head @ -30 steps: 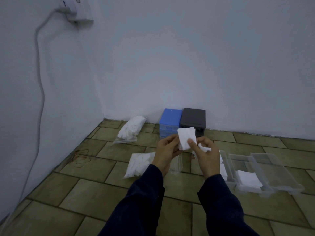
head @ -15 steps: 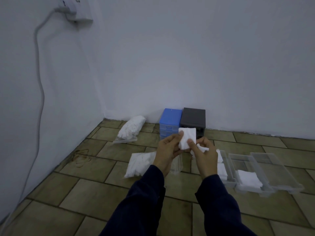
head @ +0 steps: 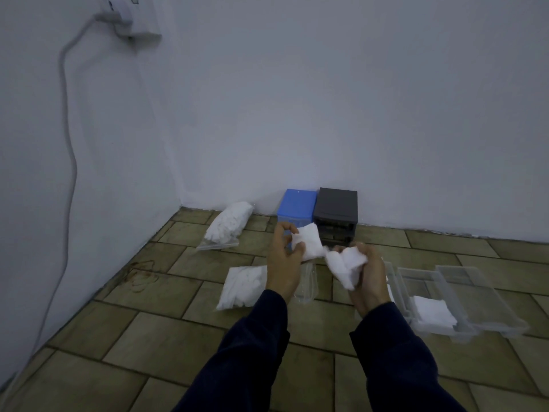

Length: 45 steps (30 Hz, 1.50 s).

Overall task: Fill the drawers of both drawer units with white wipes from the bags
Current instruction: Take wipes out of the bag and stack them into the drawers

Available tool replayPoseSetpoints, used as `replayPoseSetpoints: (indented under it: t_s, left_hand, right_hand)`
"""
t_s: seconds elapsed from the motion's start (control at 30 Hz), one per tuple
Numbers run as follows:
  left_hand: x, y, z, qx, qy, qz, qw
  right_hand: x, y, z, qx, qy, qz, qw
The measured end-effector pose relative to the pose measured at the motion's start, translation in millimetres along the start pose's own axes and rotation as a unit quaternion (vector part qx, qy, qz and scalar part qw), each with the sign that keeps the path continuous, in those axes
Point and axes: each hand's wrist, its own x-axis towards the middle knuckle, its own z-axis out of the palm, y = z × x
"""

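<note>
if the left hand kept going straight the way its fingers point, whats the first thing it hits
Probably the blue drawer unit. The left hand, pinching a white wipe, points up and away toward the wall, and that unit sits right behind it. Depth is hard to judge.

Soft, matt white wipe (head: 307, 241), cloth-like and faintly textured. Clear glossy plastic drawers (head: 463, 295) lie on the floor (head: 166, 346), its tiles dull, stained and rough-jointed. Blue unit (head: 297, 203) and dark grey unit (head: 337, 205): smooth matt plastic. Bags (head: 228, 224) of thin clear film.
</note>
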Motion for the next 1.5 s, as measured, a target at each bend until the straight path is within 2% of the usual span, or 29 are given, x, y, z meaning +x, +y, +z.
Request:
replayPoseSetpoints:
  t_s: [0.07,0.2,0.27,0.47,0.57,0.7,0.8,0.9,1.1,1.27,1.5]
  left_hand:
    - [-4.3,1.8,3.3,0.021,-0.026,0.029,0.999]
    - [-8.6,0.8,10.7,0.055,-0.059,0.053,0.995]
    - [-7.6,-0.1,11.9,0.061,-0.061,0.052,0.995]
    - [-3.1,-5.4,9.4,-0.023,-0.051,-0.019,0.998]
    - [-0.4,-8.8,5.9,-0.036,-0.023,-0.052,0.998]
    - [1.6,-8.3,3.2,-0.052,-0.024,-0.082,0.995]
    - [1.7,-9.2,2.9,-0.059,-0.024,-0.091,0.994]
    - [1.3,-10.0,1.6,-0.061,-0.033,-0.080,0.994]
    - [1.2,-9.3,0.9,0.016,-0.060,-0.023,0.998]
    - [-3.4,-6.1,3.9,-0.011,-0.070,-0.048,0.996]
    - [-3.8,-1.9,3.4,-0.028,-0.081,-0.046,0.995]
  right_hand:
    - [0.8,1.1,1.5,0.016,-0.014,-0.005,1.000]
    - [3.9,3.3,5.0,-0.016,0.031,-0.039,0.999]
    - [5.3,5.3,3.5,-0.048,0.031,-0.057,0.997]
    - [5.1,8.1,-8.8,-0.198,-0.010,-0.128,0.972]
    - [4.0,6.7,-10.3,-0.213,-0.036,-0.129,0.968]
    - [6.7,4.7,-9.1,-0.187,-0.033,-0.075,0.979]
    - [7.5,5.1,-9.5,-0.250,-0.072,-0.112,0.959]
    - [6.9,5.8,-10.9,-0.281,-0.077,-0.138,0.947]
    - [5.1,6.3,-7.0,-0.274,-0.064,-0.124,0.951]
    - [7.7,3.1,-4.6,-0.236,-0.029,-0.086,0.968]
    - [10.4,8.0,-8.2,-0.249,-0.017,-0.140,0.958]
